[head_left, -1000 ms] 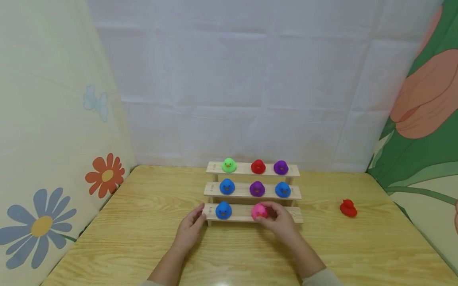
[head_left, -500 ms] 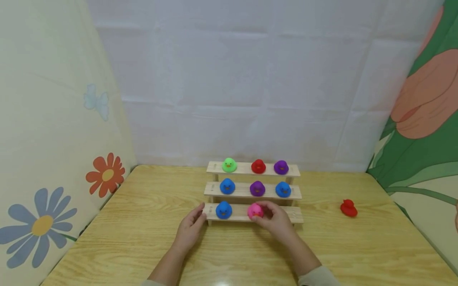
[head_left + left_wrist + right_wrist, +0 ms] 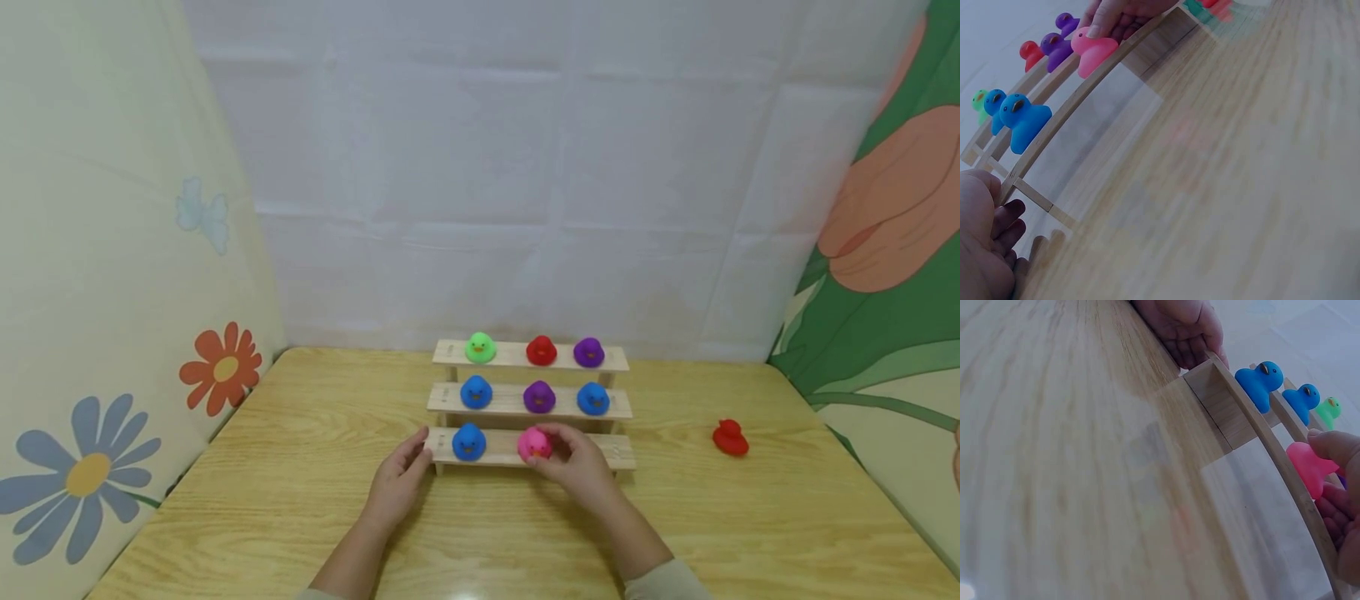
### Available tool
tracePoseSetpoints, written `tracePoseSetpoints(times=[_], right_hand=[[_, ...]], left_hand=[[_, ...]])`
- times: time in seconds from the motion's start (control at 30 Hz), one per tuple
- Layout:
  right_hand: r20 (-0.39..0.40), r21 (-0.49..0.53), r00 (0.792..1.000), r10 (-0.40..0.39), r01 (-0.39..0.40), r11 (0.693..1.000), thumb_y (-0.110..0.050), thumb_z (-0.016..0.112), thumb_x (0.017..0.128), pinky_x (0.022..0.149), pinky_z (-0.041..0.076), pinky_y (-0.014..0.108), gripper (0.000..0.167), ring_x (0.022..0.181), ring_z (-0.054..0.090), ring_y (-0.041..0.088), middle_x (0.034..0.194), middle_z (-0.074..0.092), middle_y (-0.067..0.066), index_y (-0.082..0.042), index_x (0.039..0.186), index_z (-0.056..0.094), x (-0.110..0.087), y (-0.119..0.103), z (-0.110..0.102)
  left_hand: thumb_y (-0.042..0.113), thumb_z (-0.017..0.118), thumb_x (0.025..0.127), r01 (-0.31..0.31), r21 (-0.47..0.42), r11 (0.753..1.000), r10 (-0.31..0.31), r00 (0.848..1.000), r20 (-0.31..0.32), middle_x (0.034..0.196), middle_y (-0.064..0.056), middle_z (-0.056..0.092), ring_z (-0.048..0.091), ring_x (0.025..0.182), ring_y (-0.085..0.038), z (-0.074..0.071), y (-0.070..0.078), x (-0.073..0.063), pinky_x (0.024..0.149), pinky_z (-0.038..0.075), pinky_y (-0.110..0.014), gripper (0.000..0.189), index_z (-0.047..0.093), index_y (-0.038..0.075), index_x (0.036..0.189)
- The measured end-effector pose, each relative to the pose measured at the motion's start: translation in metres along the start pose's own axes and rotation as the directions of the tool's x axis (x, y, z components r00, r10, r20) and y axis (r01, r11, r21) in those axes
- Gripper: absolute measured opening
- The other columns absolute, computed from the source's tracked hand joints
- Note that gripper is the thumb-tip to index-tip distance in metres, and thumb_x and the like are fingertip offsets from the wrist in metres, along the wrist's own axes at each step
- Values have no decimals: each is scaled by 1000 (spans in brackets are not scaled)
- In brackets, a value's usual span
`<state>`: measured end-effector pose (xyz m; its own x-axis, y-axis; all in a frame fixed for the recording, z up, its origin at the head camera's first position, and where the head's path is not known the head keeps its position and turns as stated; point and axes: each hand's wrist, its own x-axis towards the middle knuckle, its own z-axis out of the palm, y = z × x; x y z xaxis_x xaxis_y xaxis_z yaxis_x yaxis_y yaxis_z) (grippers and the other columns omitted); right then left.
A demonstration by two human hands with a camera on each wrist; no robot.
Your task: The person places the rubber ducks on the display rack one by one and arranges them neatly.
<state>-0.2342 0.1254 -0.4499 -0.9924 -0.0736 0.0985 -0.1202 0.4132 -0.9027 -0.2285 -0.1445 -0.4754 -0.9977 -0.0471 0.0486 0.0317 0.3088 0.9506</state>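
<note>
A three-tier wooden display rack (image 3: 498, 458) stands on the table. Between the thumb and fingers of my right hand (image 3: 581, 471) is a pink rubber duck (image 3: 534, 444), pinched upright over the bottom tier, near its middle. My left hand (image 3: 397, 479) holds the left end of that tier, its fingers curled at the edge, seen also in the left wrist view. Left on the bottom tier sits a blue rubber duck (image 3: 469, 442). The middle tier bears a blue duck (image 3: 476, 392), a purple duck (image 3: 540, 397) and another blue duck (image 3: 593, 398).
On the top tier are a green duck (image 3: 481, 347), a red duck (image 3: 542, 350) and a purple duck (image 3: 589, 352). A loose red duck (image 3: 731, 437) lies on the wooden table (image 3: 300, 433) to the right. A white cloth (image 3: 525, 167) hangs behind.
My right hand has shifted the pink duck slightly left along the bottom tier, then stayed there over the last half second. The left hand has kept its place at the rack's end.
</note>
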Motion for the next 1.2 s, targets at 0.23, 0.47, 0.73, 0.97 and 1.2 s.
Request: tracePoseSetpoints(times=[0.23,0.47,0.73,0.97,1.2], right_hand=[[12,20,999,32,-33,999,-19,82,79,101,51,43,47,112,60,23,119,66,6,-12,122,66,0,0,0],[-17,47,999,48,-47,998,-23,84,77,96,52,39,49,106,61,20,117,67,3,-16,122,66,-2,3,-1],[-95,90,995,9,-1,996,-15,82,79,88,53,28,41,104,62,22,111,69,8,-11,117,69,-6,7,-6],[-143,53,990,1,7,999,-14,79,82,91,53,31,38,107,63,25,113,68,11,-10,118,68,-9,12,-17],[-168,17,986,-1,4,1000,-14,76,84,95,50,34,36,110,61,28,118,66,14,-9,119,67,-13,16,-31]], left_hand=[[14,48,103,6,0,1000,-6,1000,0,143,-23,52,48,134,-33,0,1,-2,112,40,-46,45,44,-1,145],[13,48,103,-6,-1,1000,6,1000,5,143,-24,51,48,134,-34,-1,1,-3,110,42,-41,45,43,-3,145],[13,48,103,-6,-11,1000,6,1000,11,143,-24,51,48,133,-33,-1,0,-3,108,44,-35,45,43,-3,145],[12,49,103,-14,-3,1000,14,1000,-4,140,-24,54,50,131,-32,0,-1,-1,106,44,-32,44,45,-3,144],[11,50,102,-28,-10,1000,28,1000,-8,138,-25,55,51,129,-31,0,-3,0,100,44,-19,43,46,-3,143]])
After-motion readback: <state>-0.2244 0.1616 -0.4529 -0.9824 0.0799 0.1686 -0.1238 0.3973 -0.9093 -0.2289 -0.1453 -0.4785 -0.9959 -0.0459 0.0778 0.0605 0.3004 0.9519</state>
